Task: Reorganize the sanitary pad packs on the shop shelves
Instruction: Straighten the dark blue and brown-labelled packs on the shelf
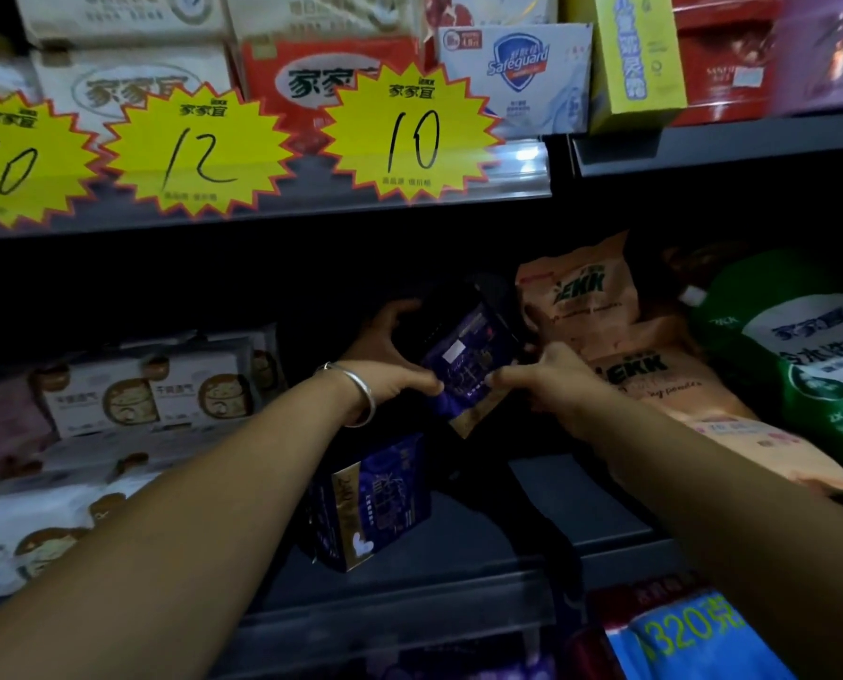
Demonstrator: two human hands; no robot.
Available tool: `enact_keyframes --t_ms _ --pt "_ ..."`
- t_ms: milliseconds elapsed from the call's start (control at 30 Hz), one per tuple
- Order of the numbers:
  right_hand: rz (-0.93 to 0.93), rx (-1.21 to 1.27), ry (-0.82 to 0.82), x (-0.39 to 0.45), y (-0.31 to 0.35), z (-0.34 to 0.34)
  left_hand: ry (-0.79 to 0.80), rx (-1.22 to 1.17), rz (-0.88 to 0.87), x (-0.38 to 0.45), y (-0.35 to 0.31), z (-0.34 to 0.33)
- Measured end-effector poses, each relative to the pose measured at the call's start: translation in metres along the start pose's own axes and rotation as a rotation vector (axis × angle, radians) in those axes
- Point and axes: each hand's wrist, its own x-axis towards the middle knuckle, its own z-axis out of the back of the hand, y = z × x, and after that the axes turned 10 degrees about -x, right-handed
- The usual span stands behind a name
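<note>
Both hands reach into the dark middle shelf (532, 532). A dark purple sanitary pad pack (468, 365) is tilted in the air between them. My left hand (385, 355), with a silver bangle on the wrist, grips its left side, fingers curled round the back. My right hand (552, 380) pinches its lower right corner. A second purple pad pack (370, 503) with a gold edge stands tilted on the shelf just below my left wrist. White and pink pad packs (150, 390) are stacked at the left of the same shelf.
Orange EKK powder bags (630, 346) and a green detergent bag (802, 365) crowd the shelf's right side. Yellow starburst price tags (409, 139) hang from the upper shelf, which holds soap boxes. A blue pack (689, 635) lies on the lower shelf at the right.
</note>
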Motion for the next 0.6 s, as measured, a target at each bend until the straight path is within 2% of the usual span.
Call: enact_keyframes --t_ms 67,167,233,300,367,433,533,600 --pt "0.131 -0.197 0.001 0.005 0.007 0.004 0.046 0.144 -0.064 0.005 -0.001 0.002" --pt "0.288 -0.368 0.115 0.013 0.017 0.005 0.162 0.265 -0.108 0.009 -0.007 -0.002" --pt "0.331 -0.524 0.133 0.016 0.018 0.003 0.224 0.256 -0.088 0.011 -0.006 -0.004" --pt "0.289 -0.570 0.094 0.021 0.013 0.002 0.264 0.264 -0.032 0.011 -0.002 -0.005" --pt "0.206 -0.534 0.067 0.027 0.004 0.000 0.270 0.345 0.064 0.011 -0.002 -0.002" --pt "0.151 -0.511 0.042 0.032 -0.006 -0.002 0.322 0.470 0.257 0.008 0.000 0.010" --pt "0.106 -0.490 -0.001 0.038 -0.015 -0.006 0.591 0.719 0.579 -0.006 0.006 0.027" --pt "0.087 -0.477 0.016 0.039 -0.019 -0.014 0.610 0.812 0.588 -0.015 0.016 0.030"
